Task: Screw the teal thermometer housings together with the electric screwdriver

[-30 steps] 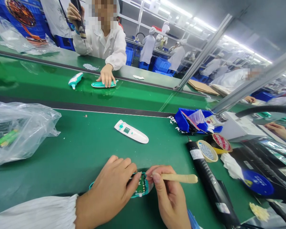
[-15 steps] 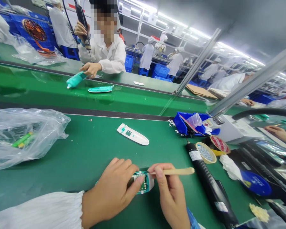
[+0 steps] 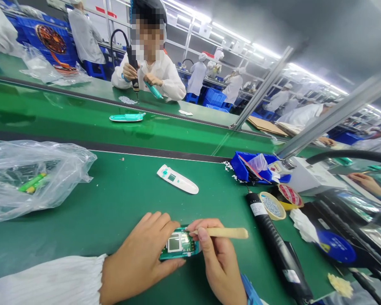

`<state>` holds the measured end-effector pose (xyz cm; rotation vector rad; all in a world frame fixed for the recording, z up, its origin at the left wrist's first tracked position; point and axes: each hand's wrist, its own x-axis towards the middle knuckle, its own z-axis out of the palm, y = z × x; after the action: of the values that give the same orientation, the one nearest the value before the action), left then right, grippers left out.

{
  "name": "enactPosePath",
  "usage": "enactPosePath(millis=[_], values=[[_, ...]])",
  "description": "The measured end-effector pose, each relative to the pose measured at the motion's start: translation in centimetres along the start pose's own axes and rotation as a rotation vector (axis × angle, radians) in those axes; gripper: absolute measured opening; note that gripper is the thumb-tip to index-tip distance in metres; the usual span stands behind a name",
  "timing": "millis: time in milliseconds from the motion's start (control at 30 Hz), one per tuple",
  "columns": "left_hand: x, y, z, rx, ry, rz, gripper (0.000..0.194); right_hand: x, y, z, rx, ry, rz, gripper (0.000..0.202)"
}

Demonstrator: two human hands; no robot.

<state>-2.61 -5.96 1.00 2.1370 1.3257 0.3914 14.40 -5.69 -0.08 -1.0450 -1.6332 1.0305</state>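
Nearby, white cover (image 3: 177, 179), black driver (image 3: 277, 249) (just beside right hand (image 3: 220, 262)).

Print on the tape roll (image 3: 291, 195), white label on the black tool (image 3: 258, 208), both too blurred to read

Teal casing (image 3: 178, 250) with green board — beige stick (image 3: 224, 232), green table (image 3: 114, 203).

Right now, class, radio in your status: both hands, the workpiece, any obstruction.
Left hand steadies teal casing with circuit board. Right hand pinches wooden stick, tip at the board. Black electric screwdriver lies close right.
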Motion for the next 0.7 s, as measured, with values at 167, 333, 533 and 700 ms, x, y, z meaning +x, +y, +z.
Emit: enactPosePath(millis=[167,333,533,700], values=[[0.23,-0.22,0.14,-0.019,0.002,-0.008,0.027,0.09,0.16,0.08,-0.039,-0.004,-0.033,0.016],[0.30,-0.59,0.41,-0.042,-0.005,0.018,0.027,0.10,0.15,0.11,-0.063,-0.007,-0.055,0.015],[0.29,-0.40,0.22,-0.027,0.001,0.000,0.028,0.06,-0.03,0.07,-0.054,-0.009,-0.051,0.015],[0.21,-0.42,0.33,-0.031,0.004,0.001,0.027,0.12,0.05,0.11,-0.068,-0.013,-0.054,0.014]])
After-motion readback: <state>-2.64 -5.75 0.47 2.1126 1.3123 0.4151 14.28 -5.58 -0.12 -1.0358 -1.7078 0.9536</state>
